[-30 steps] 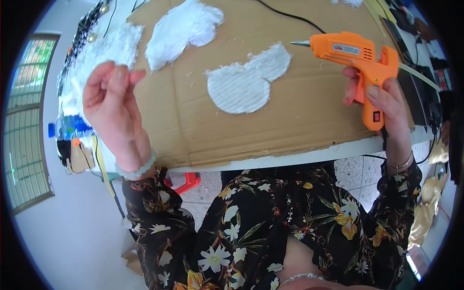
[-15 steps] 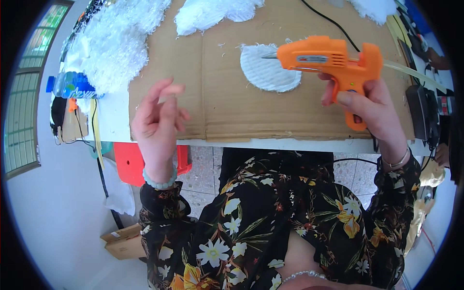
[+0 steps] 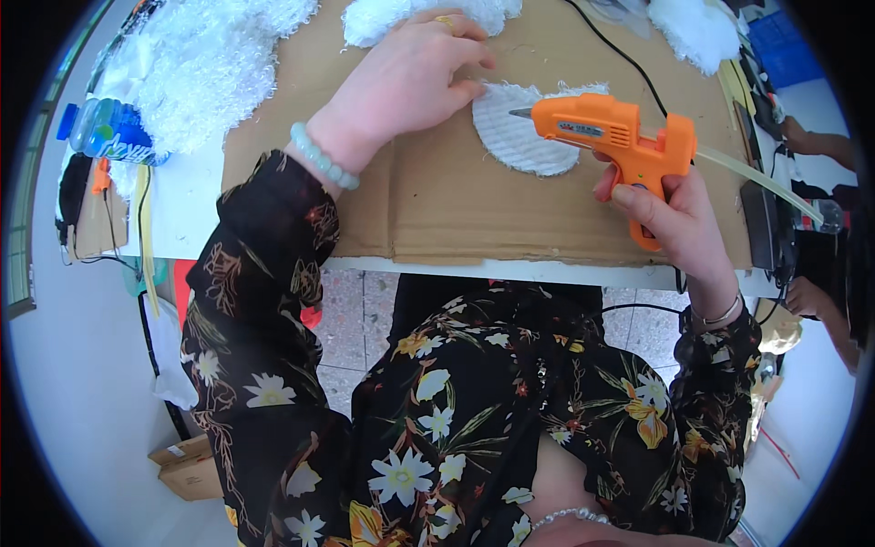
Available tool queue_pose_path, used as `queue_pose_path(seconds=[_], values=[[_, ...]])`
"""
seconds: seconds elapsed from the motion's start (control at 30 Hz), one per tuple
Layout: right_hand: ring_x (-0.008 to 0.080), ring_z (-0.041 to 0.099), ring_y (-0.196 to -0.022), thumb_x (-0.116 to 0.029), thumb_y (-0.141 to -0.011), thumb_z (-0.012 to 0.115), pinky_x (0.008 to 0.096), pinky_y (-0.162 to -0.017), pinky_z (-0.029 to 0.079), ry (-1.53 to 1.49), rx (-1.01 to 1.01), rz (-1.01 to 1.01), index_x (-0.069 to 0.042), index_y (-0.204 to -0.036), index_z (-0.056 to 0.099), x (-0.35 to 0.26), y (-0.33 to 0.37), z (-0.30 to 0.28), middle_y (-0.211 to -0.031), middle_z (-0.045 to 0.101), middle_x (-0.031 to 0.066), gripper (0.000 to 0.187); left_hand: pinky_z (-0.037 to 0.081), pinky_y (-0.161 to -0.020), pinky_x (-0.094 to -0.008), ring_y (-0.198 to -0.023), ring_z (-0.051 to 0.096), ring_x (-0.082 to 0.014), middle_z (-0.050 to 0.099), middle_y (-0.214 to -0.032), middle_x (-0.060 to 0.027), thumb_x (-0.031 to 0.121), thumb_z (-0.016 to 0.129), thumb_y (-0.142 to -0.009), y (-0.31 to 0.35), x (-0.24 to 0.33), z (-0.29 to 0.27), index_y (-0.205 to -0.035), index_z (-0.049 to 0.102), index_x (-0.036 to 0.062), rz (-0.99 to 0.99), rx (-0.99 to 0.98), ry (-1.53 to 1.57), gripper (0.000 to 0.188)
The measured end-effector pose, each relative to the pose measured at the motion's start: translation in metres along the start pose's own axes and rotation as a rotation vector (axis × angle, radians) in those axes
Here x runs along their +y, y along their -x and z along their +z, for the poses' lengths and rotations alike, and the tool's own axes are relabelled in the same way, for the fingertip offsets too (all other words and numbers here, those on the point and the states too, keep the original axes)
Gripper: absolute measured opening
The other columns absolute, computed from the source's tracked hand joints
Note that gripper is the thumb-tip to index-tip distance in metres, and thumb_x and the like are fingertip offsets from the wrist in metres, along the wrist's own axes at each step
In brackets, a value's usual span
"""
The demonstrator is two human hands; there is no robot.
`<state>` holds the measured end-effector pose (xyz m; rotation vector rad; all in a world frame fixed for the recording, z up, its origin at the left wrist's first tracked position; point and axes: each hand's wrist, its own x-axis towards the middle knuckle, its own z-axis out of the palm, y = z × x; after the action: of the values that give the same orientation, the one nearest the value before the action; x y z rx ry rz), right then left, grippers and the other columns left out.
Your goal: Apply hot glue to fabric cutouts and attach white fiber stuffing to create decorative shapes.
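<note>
An orange hot glue gun [image 3: 663, 164] is gripped in my right hand [image 3: 685, 223], fingers wrapped round its handle near the trigger. Its metal nozzle points left over a rounded white fabric piece [image 3: 524, 146] with frayed edges, lying on the cardboard. A pale glue stick [image 3: 752, 180] sticks out of the gun's rear. My left hand [image 3: 410, 77] reaches over the cardboard with bent, parted fingers. Its fingertips are by a second white fuzzy piece [image 3: 369, 23] at the far edge, and the thumb is close to the rounded piece. Whether they touch is unclear.
Cardboard [image 3: 437, 201] covers the white table. A heap of white shaggy material [image 3: 210, 73] lies at the left, beside a blue-labelled bottle [image 3: 114, 132]. The gun's black cord [image 3: 629, 46] crosses the far side. At the right edge, another person's hands [image 3: 807, 296] show near a black box [image 3: 761, 223].
My left hand has moved forward and right, from the near left of the cardboard to the far white piece. The glue gun has shifted slightly down and left in view.
</note>
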<state>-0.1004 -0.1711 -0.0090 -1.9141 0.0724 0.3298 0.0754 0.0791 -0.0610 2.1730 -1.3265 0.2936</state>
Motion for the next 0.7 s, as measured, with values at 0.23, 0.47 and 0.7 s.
queue_pose_path(seconds=[0.23, 0.47, 0.7], values=[[0.0108, 0.057, -0.096, -0.014, -0.089, 0.064, 0.0261, -0.085, 0.044, 0.045, -0.002, -0.023, 0.0, -0.123, 0.056, -0.01, -0.002, 0.012, -0.101, 0.064, 0.0042, 0.038, 0.048, -0.086, -0.0338, -0.103, 0.06, -0.028, 0.065, -0.114, -0.01, 0.012, 0.064, -0.085, -0.006, -0.007, 0.013, -0.09, 0.068, -0.0007, -0.017, -0.028, 0.199, 0.014], [0.0063, 0.052, -0.084, -0.013, -0.089, 0.063, 0.0224, -0.074, 0.042, 0.147, 0.033, -0.063, -0.001, -0.109, 0.06, -0.013, -0.006, 0.016, -0.097, 0.061, 0.0008, 0.023, 0.047, -0.088, -0.0403, -0.096, 0.06, -0.0336, 0.065, -0.095, -0.0182, 0.006, 0.062, -0.08, -0.01, -0.002, 0.009, -0.082, 0.067, -0.0033, 0.047, 0.013, 0.314, 0.011], [0.004, 0.049, -0.078, -0.014, -0.09, 0.063, 0.0195, -0.067, 0.04, 0.267, 0.07, -0.058, -0.001, -0.105, 0.06, -0.015, -0.008, 0.016, -0.095, 0.059, -0.0019, 0.02, 0.048, -0.086, -0.0396, -0.094, 0.06, -0.034, 0.065, -0.094, -0.0179, 0.006, 0.061, -0.08, -0.009, -0.001, 0.007, -0.081, 0.067, -0.0034, 0.035, 0.013, 0.321, 0.011]])
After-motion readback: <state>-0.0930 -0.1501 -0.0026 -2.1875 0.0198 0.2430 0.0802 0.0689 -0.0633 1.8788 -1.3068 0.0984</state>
